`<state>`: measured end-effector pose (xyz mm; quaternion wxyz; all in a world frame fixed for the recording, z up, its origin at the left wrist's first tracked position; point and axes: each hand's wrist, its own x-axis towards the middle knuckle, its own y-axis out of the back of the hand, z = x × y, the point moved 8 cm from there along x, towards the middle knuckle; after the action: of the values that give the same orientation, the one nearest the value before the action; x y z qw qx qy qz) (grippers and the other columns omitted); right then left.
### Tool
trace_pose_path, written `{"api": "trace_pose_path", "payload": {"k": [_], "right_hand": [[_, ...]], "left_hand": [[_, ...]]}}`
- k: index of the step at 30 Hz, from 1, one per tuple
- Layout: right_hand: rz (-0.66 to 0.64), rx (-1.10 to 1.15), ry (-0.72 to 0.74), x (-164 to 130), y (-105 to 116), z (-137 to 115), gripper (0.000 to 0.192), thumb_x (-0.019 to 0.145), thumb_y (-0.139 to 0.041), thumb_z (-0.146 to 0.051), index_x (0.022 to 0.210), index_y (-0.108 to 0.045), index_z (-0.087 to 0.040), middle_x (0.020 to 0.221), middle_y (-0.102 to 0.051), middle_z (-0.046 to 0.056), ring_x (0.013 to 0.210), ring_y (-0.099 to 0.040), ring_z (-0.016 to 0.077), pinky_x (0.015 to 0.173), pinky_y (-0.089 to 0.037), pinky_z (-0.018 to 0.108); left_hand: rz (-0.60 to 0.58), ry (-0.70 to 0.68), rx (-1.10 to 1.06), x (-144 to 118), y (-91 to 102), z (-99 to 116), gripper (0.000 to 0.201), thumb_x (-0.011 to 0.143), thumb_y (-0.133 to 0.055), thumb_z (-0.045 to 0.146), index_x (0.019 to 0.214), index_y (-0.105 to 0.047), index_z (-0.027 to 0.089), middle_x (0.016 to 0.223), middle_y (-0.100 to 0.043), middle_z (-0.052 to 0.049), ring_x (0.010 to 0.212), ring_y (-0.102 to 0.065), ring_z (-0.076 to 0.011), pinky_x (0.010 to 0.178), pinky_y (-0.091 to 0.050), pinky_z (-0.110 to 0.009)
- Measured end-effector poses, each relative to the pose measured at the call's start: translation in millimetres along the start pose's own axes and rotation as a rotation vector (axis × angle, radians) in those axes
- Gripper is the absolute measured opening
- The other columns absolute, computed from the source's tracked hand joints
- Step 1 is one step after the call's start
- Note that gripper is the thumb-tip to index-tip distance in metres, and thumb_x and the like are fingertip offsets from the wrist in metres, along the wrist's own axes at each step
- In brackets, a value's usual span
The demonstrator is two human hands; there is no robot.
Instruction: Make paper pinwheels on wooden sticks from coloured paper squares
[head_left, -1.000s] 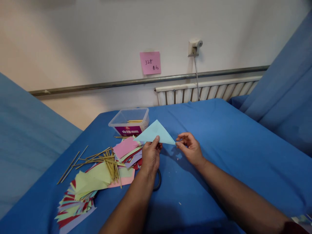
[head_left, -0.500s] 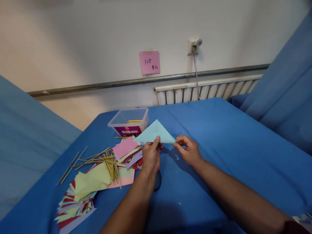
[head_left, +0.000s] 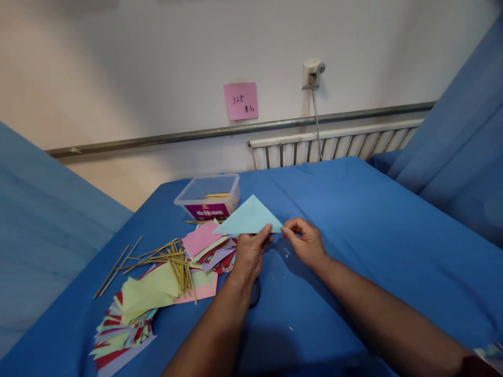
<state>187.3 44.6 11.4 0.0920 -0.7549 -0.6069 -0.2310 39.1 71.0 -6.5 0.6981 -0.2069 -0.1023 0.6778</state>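
A light blue sheet of paper (head_left: 250,215), folded into a triangle with its peak upward, is held above the blue-covered table. My left hand (head_left: 251,252) grips its lower edge right of the middle, thumb on the front and fingers behind. At the triangle's right corner, my right hand (head_left: 304,240) pinches the paper between thumb and forefinger. Below my left wrist a black loop (head_left: 255,293) shows, partly hidden by the arm; it looks like a scissors handle. A pile of coloured papers (head_left: 202,238) lies just left of my left hand.
Behind the papers stands a clear plastic box (head_left: 208,191) with thin sticks inside. Several loose sticks (head_left: 178,262) lie across yellow paper (head_left: 149,290), beside a fanned stack of coloured strips (head_left: 121,332). Blue curtains (head_left: 43,241) hang at both sides; a radiator (head_left: 334,144) is behind the table.
My left hand has slid right along the paper's lower edge, its thumb now closer to the right corner. The triangle sits slightly lower. My right hand stays at the corner.
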Motion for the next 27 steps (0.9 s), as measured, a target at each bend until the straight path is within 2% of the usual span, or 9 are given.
{"api": "trace_pose_path", "payload": {"k": [3, 8, 11, 14, 16, 19, 24, 27], "right_hand": [[0.000, -0.002, -0.004, 0.4, 0.0, 1.3, 0.013, 0.084, -0.056, -0.029, 0.074, -0.057, -0.021, 0.070, -0.064, 0.001, 0.066, -0.060, 0.0147, 0.067, -0.048, 0.028], [-0.018, 0.029, 0.010, 0.3, -1.2, -0.7, 0.013, 0.084, -0.057, -0.029, 0.074, -0.057, -0.020, 0.068, -0.062, 0.000, 0.065, -0.060, 0.0142, 0.066, -0.048, 0.028], [0.004, 0.112, -0.056, -2.1, -5.1, 3.9, 0.013, 0.081, -0.062, -0.032, 0.079, -0.057, -0.020, 0.071, -0.063, 0.000, 0.065, -0.060, 0.0140, 0.066, -0.048, 0.029], [0.034, 0.291, -0.205, -7.5, -14.9, 15.3, 0.029, 0.071, -0.072, -0.036, 0.089, -0.056, -0.022, 0.080, -0.065, 0.000, 0.067, -0.062, 0.0145, 0.063, -0.049, 0.028], [-0.020, 0.367, -0.271, -10.8, -26.1, 18.8, 0.031, 0.069, -0.073, -0.037, 0.089, -0.056, -0.021, 0.081, -0.066, 0.001, 0.071, -0.064, 0.0156, 0.064, -0.049, 0.028], [-0.054, 0.329, -0.271, -12.2, -30.2, 17.1, 0.025, 0.073, -0.071, -0.039, 0.082, -0.059, -0.019, 0.075, -0.066, 0.001, 0.068, -0.062, 0.0148, 0.063, -0.048, 0.027], [-0.066, 0.299, -0.284, -11.9, -25.5, 15.6, 0.026, 0.078, -0.065, -0.045, 0.079, -0.060, -0.019, 0.069, -0.066, 0.000, 0.059, -0.060, 0.0132, 0.053, -0.046, 0.024], [-0.063, 0.340, -0.274, -10.7, -25.1, 14.3, 0.026, 0.078, -0.064, -0.045, 0.079, -0.061, -0.019, 0.073, -0.069, 0.001, 0.064, -0.064, 0.0146, 0.058, -0.049, 0.026]], "left_hand": [[-0.024, -0.023, 0.058, 0.6, -1.0, 1.9, 0.033, 0.056, -0.083, 0.025, 0.083, -0.069, 0.014, 0.080, -0.069, -0.004, 0.068, -0.062, -0.0146, 0.061, -0.048, -0.025], [-0.011, -0.067, 0.140, 2.0, 0.7, 2.8, 0.027, 0.056, -0.083, 0.029, 0.070, -0.067, 0.012, 0.064, -0.064, -0.002, 0.058, -0.057, -0.0126, 0.058, -0.046, -0.026], [0.046, -0.041, 0.080, 2.7, 5.4, -0.8, 0.031, 0.053, -0.084, 0.029, 0.071, -0.067, 0.011, 0.062, -0.063, -0.001, 0.054, -0.055, -0.0113, 0.056, -0.045, -0.025], [0.050, 0.007, -0.031, 2.1, 4.6, -4.9, 0.031, 0.052, -0.085, 0.028, 0.071, -0.067, 0.012, 0.061, -0.061, 0.000, 0.053, -0.054, -0.0104, 0.055, -0.044, -0.024], [0.033, 0.018, -0.072, 0.7, 1.2, -5.7, 0.028, 0.053, -0.085, 0.026, 0.071, -0.066, 0.013, 0.063, -0.062, 0.000, 0.056, -0.056, -0.0113, 0.059, -0.045, -0.025], [0.026, 0.015, -0.082, -2.2, -3.2, -6.6, 0.027, 0.055, -0.084, 0.025, 0.072, -0.067, 0.014, 0.069, -0.064, -0.002, 0.063, -0.058, -0.0124, 0.063, -0.045, -0.025], [0.035, 0.039, -0.092, -4.5, -5.0, -11.6, 0.025, 0.057, -0.083, 0.023, 0.072, -0.067, 0.012, 0.067, -0.063, -0.001, 0.059, -0.055, -0.0101, 0.057, -0.042, -0.023], [0.012, 0.063, -0.125, -4.1, -5.6, -13.7, 0.025, 0.057, -0.083, 0.023, 0.073, -0.068, 0.012, 0.068, -0.064, -0.001, 0.060, -0.056, -0.0107, 0.058, -0.043, -0.023]]}}
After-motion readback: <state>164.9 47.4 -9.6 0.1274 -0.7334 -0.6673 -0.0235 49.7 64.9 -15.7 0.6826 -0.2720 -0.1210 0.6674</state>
